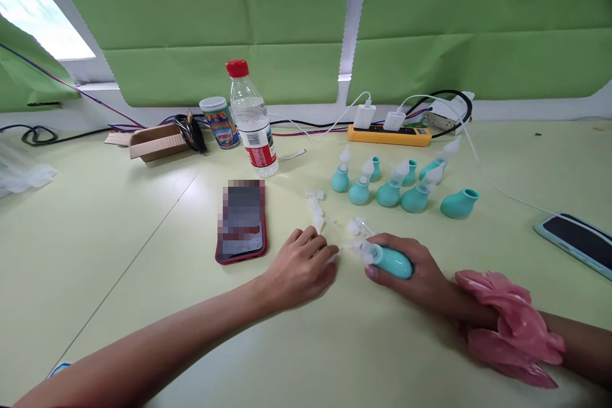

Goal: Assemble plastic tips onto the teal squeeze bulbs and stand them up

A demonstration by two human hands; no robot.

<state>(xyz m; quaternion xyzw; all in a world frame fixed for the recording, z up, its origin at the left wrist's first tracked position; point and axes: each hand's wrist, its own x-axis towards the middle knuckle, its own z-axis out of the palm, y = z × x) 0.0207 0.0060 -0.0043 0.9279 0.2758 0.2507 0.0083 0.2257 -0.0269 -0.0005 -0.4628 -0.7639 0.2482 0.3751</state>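
Observation:
My right hand is wrapped round a teal bulb nasal aspirator, which lies on its side with its clear tip pointing left. My left hand is closed just left of that tip, fingers curled down at the tabletop. A small translucent piece shows under its fingertips, mostly hidden. Loose clear plastic parts lie beyond my left hand, and more clear parts sit just behind the held tip. Farther back stand several teal bulbs, some with pointed clear tips, others with bare necks.
A red-cased phone lies left of my hands, with a water bottle and a printed can behind it. An orange power strip with chargers runs along the wall. Another phone lies far right, a cardboard box back left.

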